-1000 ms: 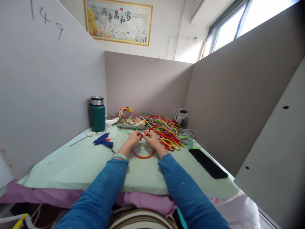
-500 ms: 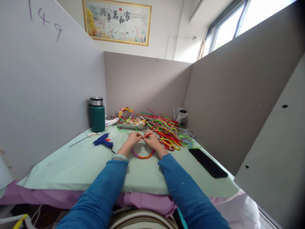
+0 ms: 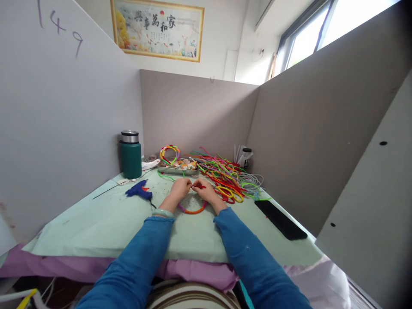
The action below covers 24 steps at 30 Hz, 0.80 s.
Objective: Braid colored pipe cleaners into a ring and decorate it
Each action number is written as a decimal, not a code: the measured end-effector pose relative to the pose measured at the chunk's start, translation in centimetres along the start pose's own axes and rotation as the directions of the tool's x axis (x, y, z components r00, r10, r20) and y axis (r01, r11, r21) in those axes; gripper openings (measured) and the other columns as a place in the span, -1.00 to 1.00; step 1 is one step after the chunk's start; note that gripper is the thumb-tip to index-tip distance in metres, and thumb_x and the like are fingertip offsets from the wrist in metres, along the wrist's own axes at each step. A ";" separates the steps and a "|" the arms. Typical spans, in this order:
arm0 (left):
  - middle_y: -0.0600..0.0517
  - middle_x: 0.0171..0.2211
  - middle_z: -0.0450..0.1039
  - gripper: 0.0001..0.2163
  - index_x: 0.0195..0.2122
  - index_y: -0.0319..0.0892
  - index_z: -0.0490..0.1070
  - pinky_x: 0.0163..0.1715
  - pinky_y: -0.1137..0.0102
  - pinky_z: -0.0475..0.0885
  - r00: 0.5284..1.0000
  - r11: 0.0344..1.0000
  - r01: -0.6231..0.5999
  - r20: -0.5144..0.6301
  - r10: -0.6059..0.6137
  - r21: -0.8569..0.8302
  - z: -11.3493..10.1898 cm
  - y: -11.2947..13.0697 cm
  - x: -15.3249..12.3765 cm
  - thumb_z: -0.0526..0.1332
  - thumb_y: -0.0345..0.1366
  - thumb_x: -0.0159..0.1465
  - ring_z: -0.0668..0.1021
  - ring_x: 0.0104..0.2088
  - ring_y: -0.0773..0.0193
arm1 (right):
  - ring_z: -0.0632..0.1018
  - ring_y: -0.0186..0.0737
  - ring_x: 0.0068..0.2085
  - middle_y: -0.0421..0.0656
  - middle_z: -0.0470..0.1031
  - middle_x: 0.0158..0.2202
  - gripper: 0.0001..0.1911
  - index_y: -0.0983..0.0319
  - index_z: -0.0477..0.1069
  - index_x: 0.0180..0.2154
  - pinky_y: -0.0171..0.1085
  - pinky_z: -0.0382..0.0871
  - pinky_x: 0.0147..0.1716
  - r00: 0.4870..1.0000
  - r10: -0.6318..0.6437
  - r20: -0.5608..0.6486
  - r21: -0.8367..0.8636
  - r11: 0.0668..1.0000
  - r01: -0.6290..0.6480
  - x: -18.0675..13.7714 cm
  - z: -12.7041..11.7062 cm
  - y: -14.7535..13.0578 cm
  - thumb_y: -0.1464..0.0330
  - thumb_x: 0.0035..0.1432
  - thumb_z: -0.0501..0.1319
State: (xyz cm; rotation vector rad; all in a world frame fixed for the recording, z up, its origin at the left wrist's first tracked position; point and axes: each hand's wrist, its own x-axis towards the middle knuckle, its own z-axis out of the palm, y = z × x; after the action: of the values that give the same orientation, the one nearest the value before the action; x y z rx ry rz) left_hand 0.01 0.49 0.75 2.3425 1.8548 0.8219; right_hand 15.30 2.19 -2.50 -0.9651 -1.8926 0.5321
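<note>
A hoop (image 3: 193, 211) wrapped in purple and orange fuzzy stems shows its near side below my hands. Its far side is at my fingertips, partly hidden by them. My right hand (image 3: 207, 192) is closed on a red pipe cleaner (image 3: 201, 186) that crosses its fingers. Close against it, my left hand (image 3: 180, 189) pinches at the far part of the hoop; its thumb and fingertips are together. How the red stem lies on the hoop there is too small to make out.
A blue glue gun (image 3: 139, 189) lies left of my hands, with a green bottle (image 3: 130, 158) behind it. At the back are a metal tray (image 3: 177, 171), finished colourful hoops (image 3: 170, 148) and a heap of pipe cleaners (image 3: 222, 171). A black phone-like slab (image 3: 281, 219) lies at right.
Both hands stay nearly in place at the hoop's far side. The fingers of my right hand have shifted slightly around the red pipe cleaner.
</note>
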 end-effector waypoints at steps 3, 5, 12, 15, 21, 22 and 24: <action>-0.11 -0.33 0.55 -0.79 -0.27 -0.19 0.56 -0.32 0.44 0.27 1.000 1.000 -0.028 0.009 0.028 -0.006 -0.1 0.1 -0.1 0.15 -0.29 0.19 0.51 -0.29 0.20 | 0.46 -0.25 -0.31 -0.21 0.46 -0.37 -0.90 0.22 0.39 -0.35 -0.28 0.32 -0.28 1.000 0.005 -0.002 -0.010 1.000 -0.005 0.0 0.0 0.0 0.37 0.00 0.22; -0.11 -0.34 0.55 -0.80 -0.28 -0.20 0.56 -0.31 0.43 0.27 0.999 0.999 -0.037 0.013 0.038 -0.020 -0.1 0.1 -0.1 0.15 -0.31 0.18 0.51 -0.30 0.21 | 0.47 -0.25 -0.30 -0.21 0.46 -0.36 -0.88 0.21 0.38 -0.34 -0.26 0.32 -0.27 1.000 0.008 -0.002 -0.022 1.000 -0.008 0.0 0.0 -0.1 0.38 0.00 0.22; -0.07 -0.37 0.56 -0.82 -0.32 -0.19 0.56 -0.33 0.46 0.28 0.999 0.996 0.031 -0.022 -0.033 -0.080 -0.2 -0.2 0.1 0.16 -0.31 0.18 0.50 -0.34 0.25 | 0.48 -0.23 -0.21 -0.15 0.45 -0.19 -0.57 0.21 0.37 -0.15 -0.24 0.34 -0.19 0.988 0.134 -0.080 0.066 0.989 -0.129 0.0 -0.4 -0.7 0.39 -0.15 0.34; -0.03 -0.41 0.55 -0.82 -0.31 -0.19 0.55 -0.36 0.46 0.28 0.998 0.988 0.034 -0.050 -0.042 -0.149 -0.1 -0.5 0.3 0.15 -0.32 0.17 0.50 -0.37 0.27 | 0.48 -0.29 -0.37 -0.16 0.47 -0.28 -0.54 0.22 0.37 -0.12 -0.30 0.35 -0.39 0.950 0.308 -0.057 0.190 0.937 -0.293 0.0 -0.7 -0.9 0.40 -0.15 0.33; 0.01 -0.43 0.54 -0.83 -0.33 -0.19 0.52 -0.40 0.48 0.28 0.997 0.959 0.004 -0.074 -0.026 -0.284 0.3 -1.0 0.8 0.14 -0.31 0.17 0.49 -0.42 0.32 | 0.42 -0.38 -0.55 -0.17 0.49 -0.44 -0.72 0.27 0.45 -0.26 -0.40 0.24 -0.62 0.919 0.367 0.146 0.487 0.782 -0.390 -0.3 -1.5 -1.7 0.42 -0.13 0.34; 0.01 -0.43 0.54 -0.83 -0.33 -0.20 0.52 -0.40 0.48 0.28 0.996 0.958 0.008 -0.079 -0.032 -0.286 0.3 -1.0 0.8 0.14 -0.32 0.17 0.49 -0.42 0.32 | 0.43 -0.38 -0.54 -0.16 0.49 -0.44 -0.71 0.28 0.45 -0.27 -0.40 0.26 -0.61 0.914 0.367 0.174 0.546 0.736 -0.400 -0.3 -1.6 -1.9 0.43 -0.13 0.34; 0.00 -0.43 0.54 -0.84 -0.34 -0.21 0.51 -0.39 0.47 0.28 0.995 0.957 0.024 -0.082 -0.050 -0.290 0.2 -0.9 0.7 0.13 -0.33 0.17 0.49 -0.41 0.32 | 0.44 -0.37 -0.53 -0.17 0.50 -0.45 -0.69 0.27 0.44 -0.24 -0.39 0.32 -0.57 0.896 0.386 0.222 0.659 0.617 -0.429 -0.2 -1.9 -2.0 0.46 -0.13 0.34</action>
State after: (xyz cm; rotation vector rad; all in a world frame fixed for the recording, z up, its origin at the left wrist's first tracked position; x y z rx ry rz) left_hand -0.65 1.45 0.56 2.1183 1.6683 1.1239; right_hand 16.17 0.76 -0.33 -0.8478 -1.2997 1.4516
